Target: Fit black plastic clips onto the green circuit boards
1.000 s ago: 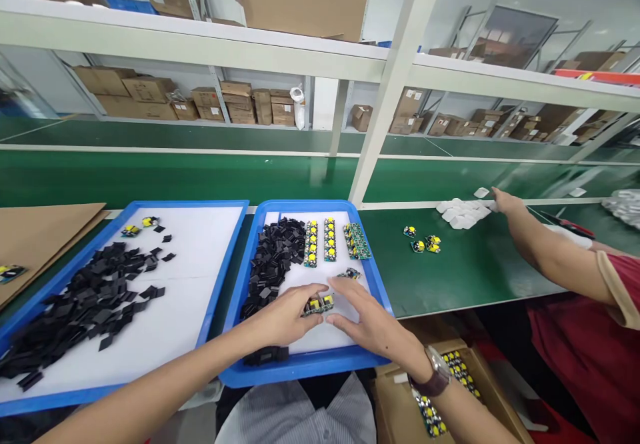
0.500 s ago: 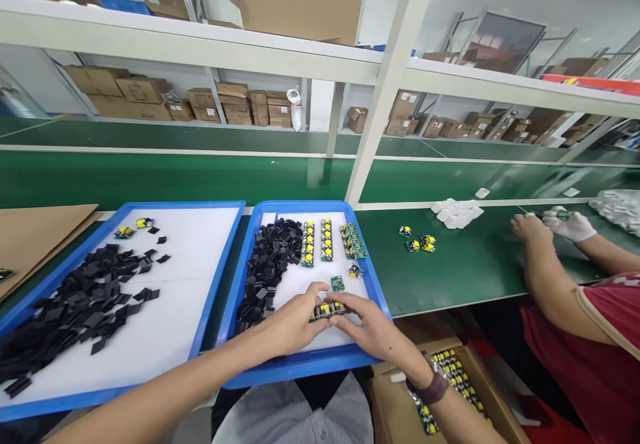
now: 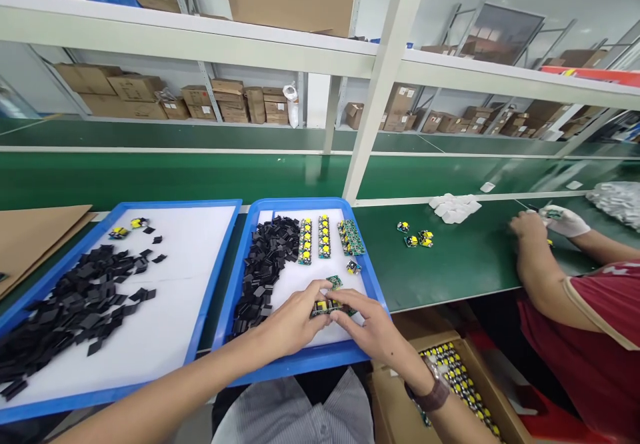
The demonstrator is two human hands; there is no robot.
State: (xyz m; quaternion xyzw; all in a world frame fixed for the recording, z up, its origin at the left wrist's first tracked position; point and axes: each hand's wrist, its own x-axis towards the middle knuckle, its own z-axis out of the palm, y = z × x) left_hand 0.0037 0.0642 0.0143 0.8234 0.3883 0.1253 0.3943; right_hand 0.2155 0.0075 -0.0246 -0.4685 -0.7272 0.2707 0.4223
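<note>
Over the front of the blue tray (image 3: 295, 368), both hands grip one strip of small circuit boards (image 3: 323, 307) with yellow components. My left hand (image 3: 297, 317) pinches its left part between thumb and fingers. My right hand (image 3: 367, 321) is closed around the right part, partly covering it. Just beyond the fingers lies a small green circuit board (image 3: 335, 281). Black pads (image 3: 263, 277) heap along the tray's left side. Two upright strips with yellow parts (image 3: 305, 241) and a green board panel (image 3: 351, 237) stand at the back, with a loose board (image 3: 353, 267) nearby.
A second tray (image 3: 213, 264) with black pads (image 3: 83, 297) sits to the left, beside cardboard (image 3: 40, 241). Several boards (image 3: 411, 241) and white pieces (image 3: 454, 208) lie on the green bench. A co-worker's hands (image 3: 563, 221) work at right. Below, a carton (image 3: 463, 391) holds boards.
My right hand's fingers have shifted slightly along the strip, and more of the strip's right end shows beneath them. The view has moved a little. The co-worker's arm has shifted left.
</note>
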